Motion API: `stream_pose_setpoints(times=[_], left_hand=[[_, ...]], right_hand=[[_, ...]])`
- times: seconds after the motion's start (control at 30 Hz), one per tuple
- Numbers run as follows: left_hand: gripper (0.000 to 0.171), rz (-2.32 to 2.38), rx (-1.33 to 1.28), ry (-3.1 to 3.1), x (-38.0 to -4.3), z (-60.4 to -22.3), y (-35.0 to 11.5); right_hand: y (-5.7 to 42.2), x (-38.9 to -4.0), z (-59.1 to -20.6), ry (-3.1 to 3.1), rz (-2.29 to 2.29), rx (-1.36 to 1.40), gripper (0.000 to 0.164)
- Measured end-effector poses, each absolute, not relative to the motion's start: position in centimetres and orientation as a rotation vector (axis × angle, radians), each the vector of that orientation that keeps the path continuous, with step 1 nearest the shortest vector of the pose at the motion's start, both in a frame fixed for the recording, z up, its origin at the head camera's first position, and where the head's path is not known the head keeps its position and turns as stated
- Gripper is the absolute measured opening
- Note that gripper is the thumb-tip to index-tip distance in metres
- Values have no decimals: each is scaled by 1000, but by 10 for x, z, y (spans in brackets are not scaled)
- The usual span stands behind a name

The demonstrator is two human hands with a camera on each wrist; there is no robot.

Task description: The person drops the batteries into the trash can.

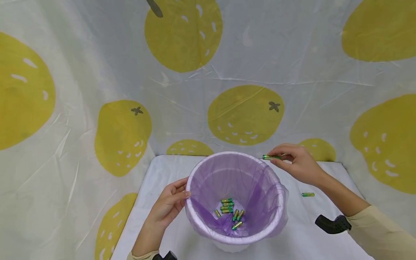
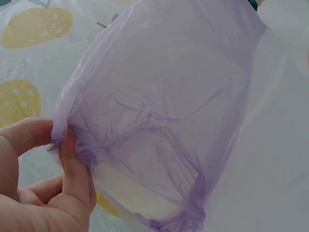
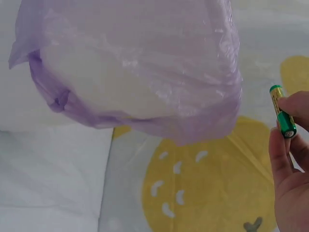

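A white trash bin [image 1: 231,248] lined with a thin purple plastic bag [image 1: 224,180] stands tilted toward me. My left hand [image 1: 170,202] pinches its lined rim on the left side, thumb over the edge; the left wrist view shows the bag [image 2: 159,96] bunched under those fingers [image 2: 75,164]. Several green-and-gold batteries [image 1: 227,208] lie inside at the bottom. Just off the bin's right rim, my right hand [image 1: 297,164] holds one battery [image 3: 283,112] between thumb and fingertips. Another battery [image 1: 308,194] lies on the table to the right, below the right forearm.
A white-covered table [image 1: 172,168] carries the bin. Behind and beside it hangs a pale sheet [image 1: 182,115] printed with yellow fruit. Black wrist devices [image 1: 333,224] sit on both sleeves.
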State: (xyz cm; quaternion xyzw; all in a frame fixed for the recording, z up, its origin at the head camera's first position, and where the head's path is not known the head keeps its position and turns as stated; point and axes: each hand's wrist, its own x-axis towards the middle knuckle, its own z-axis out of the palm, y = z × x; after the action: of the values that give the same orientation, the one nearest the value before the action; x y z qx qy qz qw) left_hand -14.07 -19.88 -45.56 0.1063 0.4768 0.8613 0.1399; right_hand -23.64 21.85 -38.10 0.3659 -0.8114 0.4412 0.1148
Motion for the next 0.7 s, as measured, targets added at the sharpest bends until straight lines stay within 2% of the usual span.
stream_pose_setpoints(times=[0.37, 0.7], left_hand=[[58, 2484, 296, 1383, -141, -454, -196], [58, 2477, 298, 1385, -142, -455, -193]], right_hand=[[182, -243, -370, -2364, 1250, 1264, 27], [176, -247, -371, -2389, 1164, 1287, 28]])
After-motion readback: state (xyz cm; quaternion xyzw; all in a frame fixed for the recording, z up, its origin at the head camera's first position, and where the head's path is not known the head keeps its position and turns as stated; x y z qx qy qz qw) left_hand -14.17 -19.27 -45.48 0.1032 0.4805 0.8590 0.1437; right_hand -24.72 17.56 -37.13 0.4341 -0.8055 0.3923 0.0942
